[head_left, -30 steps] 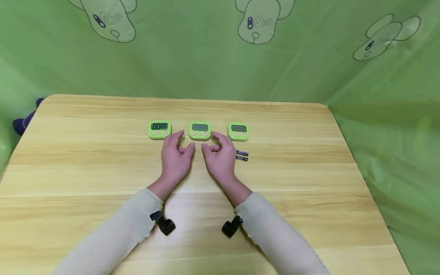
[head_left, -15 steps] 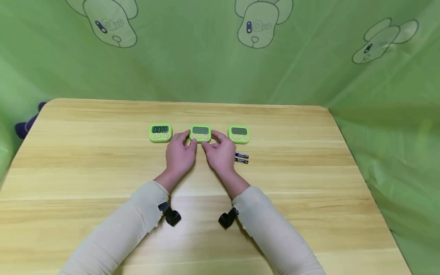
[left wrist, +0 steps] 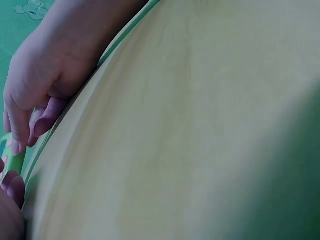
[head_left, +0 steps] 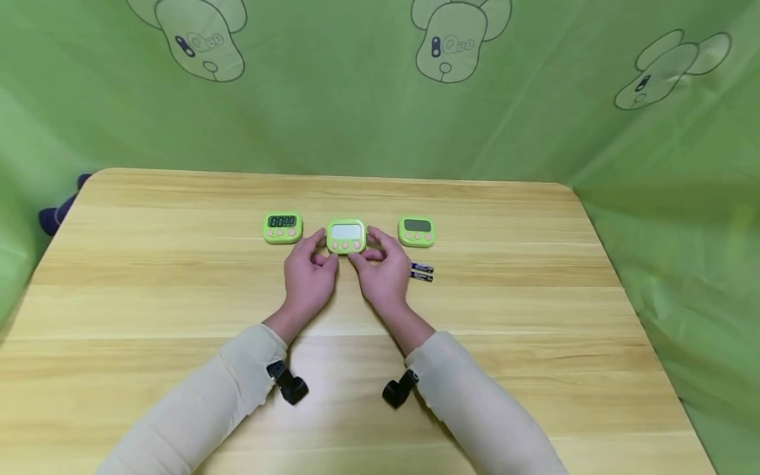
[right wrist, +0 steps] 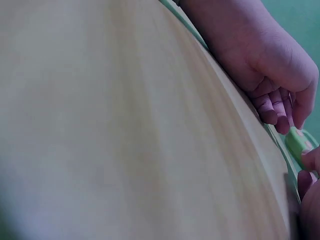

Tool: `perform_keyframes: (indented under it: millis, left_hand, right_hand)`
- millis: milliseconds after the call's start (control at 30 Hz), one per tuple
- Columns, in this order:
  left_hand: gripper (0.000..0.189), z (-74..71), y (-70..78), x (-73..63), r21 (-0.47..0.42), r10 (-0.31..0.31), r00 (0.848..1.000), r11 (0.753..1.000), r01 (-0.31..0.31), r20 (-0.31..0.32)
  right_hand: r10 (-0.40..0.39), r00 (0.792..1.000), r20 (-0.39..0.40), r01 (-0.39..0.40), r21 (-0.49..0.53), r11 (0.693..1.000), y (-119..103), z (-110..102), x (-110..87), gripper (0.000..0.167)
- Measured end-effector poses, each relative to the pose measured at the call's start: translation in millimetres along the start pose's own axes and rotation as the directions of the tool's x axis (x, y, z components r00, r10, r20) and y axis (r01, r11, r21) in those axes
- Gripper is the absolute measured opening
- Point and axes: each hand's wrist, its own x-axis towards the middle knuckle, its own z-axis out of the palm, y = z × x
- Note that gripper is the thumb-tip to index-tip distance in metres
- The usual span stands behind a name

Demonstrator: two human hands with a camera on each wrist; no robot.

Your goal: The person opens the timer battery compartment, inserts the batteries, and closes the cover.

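Note:
A green kitchen timer with pink buttons is held between both hands, tilted so its screen shows pale and blank. My left hand grips its left side, index finger at the edge and thumb near the lower corner. At the right side, my right hand holds it the same way, thumb along the bottom edge. Both wrist views catch the timer's green edge between fingertips, at the frame's border; in the right wrist view the timer shows its side. Its back is hidden.
On the wooden table, a second timer reading zeros lies left of the hands. A third timer, screen blank, lies to the right. Two dark batteries lie beside my right hand. A green curtain hangs behind the table.
My left hand has come in to the middle timer, and both hands now grip it. The timer has tilted and shifted slightly towards me, its screen turning from grey to pale.

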Motion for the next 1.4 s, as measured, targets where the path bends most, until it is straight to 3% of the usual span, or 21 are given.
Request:
perform_keyframes:
  millis: [200, 400, 633, 833, 1000, 1100, 1200, 1400]
  left_hand:
    - [0.059, -2.5, -1.5, -7.9, -0.095, 0.069, 0.997, 0.993, -0.070, -0.021]
    - [0.061, -13.9, 0.9, -18.9, -0.209, 0.089, 0.994, 0.975, -0.075, 0.061]
    - [0.054, -25.7, -1.3, -27.4, -0.338, 0.070, 0.978, 0.941, 0.000, 0.194]
    - [0.050, -27.7, 0.4, -25.0, -0.362, -0.012, 0.969, 0.926, 0.103, 0.247]
    - [0.047, -27.1, 0.1, -22.6, -0.365, -0.050, 0.966, 0.920, 0.144, 0.255]
    - [0.046, -26.8, -0.7, -22.4, -0.372, -0.047, 0.965, 0.917, 0.144, 0.256]
    - [0.045, -26.6, -0.7, -22.1, -0.366, -0.047, 0.964, 0.920, 0.143, 0.260]
    - [0.043, -26.6, 1.2, -23.1, -0.335, -0.049, 0.961, 0.931, 0.143, 0.273]
  right_hand:
    - [-0.013, 0.999, 0.035, 0.009, 0.093, 0.996, 1, -5, -8.4, 0.052]
    - [-0.034, 0.995, 0.090, 0.022, 0.136, 0.990, -3, -11, -17.6, 0.042]
    - [-0.168, 0.978, 0.124, 0.135, 0.238, 0.962, -1, -15, -27.1, 0.031]
    - [-0.255, 0.954, 0.158, 0.205, 0.278, 0.938, 4, -15, -26.2, 0.031]
    - [-0.146, 0.971, 0.192, 0.086, 0.290, 0.953, 0, -17, -23.2, 0.041]
    - [-0.074, 0.975, 0.209, 0.006, 0.311, 0.950, -2, -18, -21.7, 0.034]
    - [-0.055, 0.975, 0.213, -0.013, 0.304, 0.953, -6, -17, -20.2, 0.025]
    - [-0.026, 0.980, 0.196, -0.021, 0.237, 0.971, -1, -12, -16.4, 0.024]
